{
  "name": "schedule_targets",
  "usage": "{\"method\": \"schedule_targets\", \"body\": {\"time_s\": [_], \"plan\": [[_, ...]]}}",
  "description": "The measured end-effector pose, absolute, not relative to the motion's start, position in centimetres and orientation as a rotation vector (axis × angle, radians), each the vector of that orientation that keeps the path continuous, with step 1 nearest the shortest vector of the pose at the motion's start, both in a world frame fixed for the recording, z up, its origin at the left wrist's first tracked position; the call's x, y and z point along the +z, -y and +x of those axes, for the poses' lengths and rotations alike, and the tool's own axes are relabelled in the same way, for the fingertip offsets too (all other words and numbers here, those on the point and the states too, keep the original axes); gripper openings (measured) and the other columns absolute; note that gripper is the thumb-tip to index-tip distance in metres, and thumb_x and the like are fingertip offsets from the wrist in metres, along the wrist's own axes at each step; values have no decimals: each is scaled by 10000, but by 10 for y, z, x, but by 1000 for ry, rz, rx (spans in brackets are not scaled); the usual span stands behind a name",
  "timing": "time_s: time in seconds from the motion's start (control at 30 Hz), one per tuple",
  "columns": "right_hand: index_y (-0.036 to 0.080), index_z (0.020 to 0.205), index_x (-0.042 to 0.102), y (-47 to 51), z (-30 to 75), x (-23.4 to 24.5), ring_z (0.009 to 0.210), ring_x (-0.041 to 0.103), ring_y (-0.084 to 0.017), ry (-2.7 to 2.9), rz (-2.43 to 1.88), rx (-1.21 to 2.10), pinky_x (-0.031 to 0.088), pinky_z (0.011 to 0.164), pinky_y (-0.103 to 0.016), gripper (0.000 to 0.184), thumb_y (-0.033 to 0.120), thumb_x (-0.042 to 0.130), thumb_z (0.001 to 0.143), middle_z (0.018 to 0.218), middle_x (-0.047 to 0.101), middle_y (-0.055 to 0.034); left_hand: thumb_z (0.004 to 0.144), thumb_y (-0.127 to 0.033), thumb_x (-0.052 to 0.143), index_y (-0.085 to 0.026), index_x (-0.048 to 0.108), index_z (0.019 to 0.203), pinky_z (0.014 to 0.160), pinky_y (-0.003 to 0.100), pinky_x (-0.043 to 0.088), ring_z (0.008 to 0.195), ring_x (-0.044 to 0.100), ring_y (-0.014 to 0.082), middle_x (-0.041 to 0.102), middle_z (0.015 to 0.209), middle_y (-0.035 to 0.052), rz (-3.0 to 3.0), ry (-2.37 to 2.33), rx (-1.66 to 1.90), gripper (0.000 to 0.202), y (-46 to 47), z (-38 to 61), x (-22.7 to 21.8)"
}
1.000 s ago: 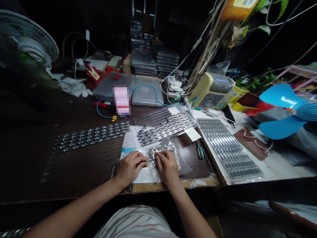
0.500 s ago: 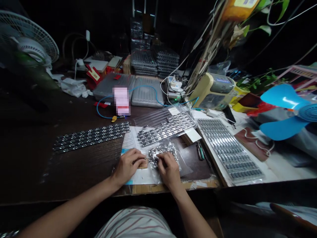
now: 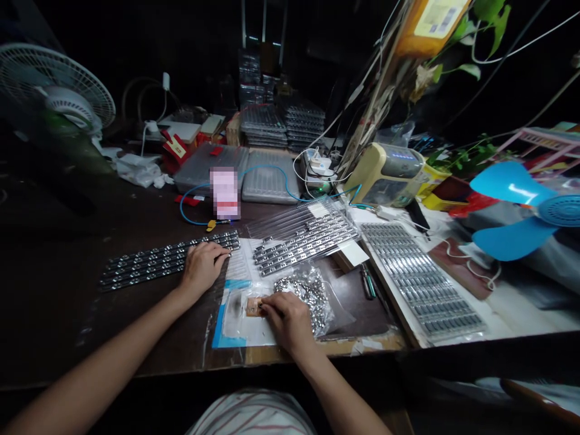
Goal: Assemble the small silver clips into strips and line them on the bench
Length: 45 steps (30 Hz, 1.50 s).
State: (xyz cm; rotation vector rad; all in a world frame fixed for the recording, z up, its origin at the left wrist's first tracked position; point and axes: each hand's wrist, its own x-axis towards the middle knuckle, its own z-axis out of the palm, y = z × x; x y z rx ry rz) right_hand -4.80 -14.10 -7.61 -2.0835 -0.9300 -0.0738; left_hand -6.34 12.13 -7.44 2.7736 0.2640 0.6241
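My left hand (image 3: 202,267) rests on the right end of a long tray of small metal parts (image 3: 154,260) on the dark table, with its fingers curled loosely over the tray. My right hand (image 3: 286,319) lies on a white sheet (image 3: 240,320) near the front edge, fingertips pinched at a small brown block (image 3: 254,306). Just right of that hand sits a clear bag heaped with shiny metal parts (image 3: 310,293). A second tray of parts (image 3: 303,241) lies beyond the bag.
A long filled tray (image 3: 419,278) lies to the right, with small pliers (image 3: 366,281) beside it. Stacked trays (image 3: 283,124), a blue cable (image 3: 190,205), a white fan (image 3: 58,99), a blue fan (image 3: 525,205) and a beige device (image 3: 385,172) crowd the back.
My left hand has left the bag and moved up and left onto the long tray. My right hand has slid left from the bag to the small brown block.
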Motion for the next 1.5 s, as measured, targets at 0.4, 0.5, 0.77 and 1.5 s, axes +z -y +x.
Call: {"method": "schedule_targets", "body": {"time_s": [0.4,0.5,0.77,1.5], "plan": [[277,858,710,134,-50,-78,776,567,-162,996,-2218,-202,400,681,-295,77,265,634,857,846,663,-10,800,-281,597,-216,690,752,787,377,395,817,635,252,726,827,67,2685,-127,472,124,-70,2,-49],[280,871,711,134,-50,-79,777,559,-164,996,-2228,-190,395,675,-297,75,258,643,849,854,656,-10,830,-291,549,-201,676,803,741,364,434,772,648,243,720,806,72,2658,-183,475,158,-77,-3,-47],[278,1065,665,139,-47,-70,892,547,-200,1023,-2336,-229,439,742,-328,219,264,638,848,992,639,-40,818,-462,522,-162,606,1083,493,250,508,613,654,168,644,739,26,1913,-292,183,409,-89,-74,-44],[218,876,662,167,-29,-86,825,561,-173,818,-2347,-379,434,725,-274,133,232,536,917,875,633,-42,863,-274,566,-232,694,952,726,269,490,835,621,163,664,922,27,2287,-83,304,161,-26,-118,-78]]}}
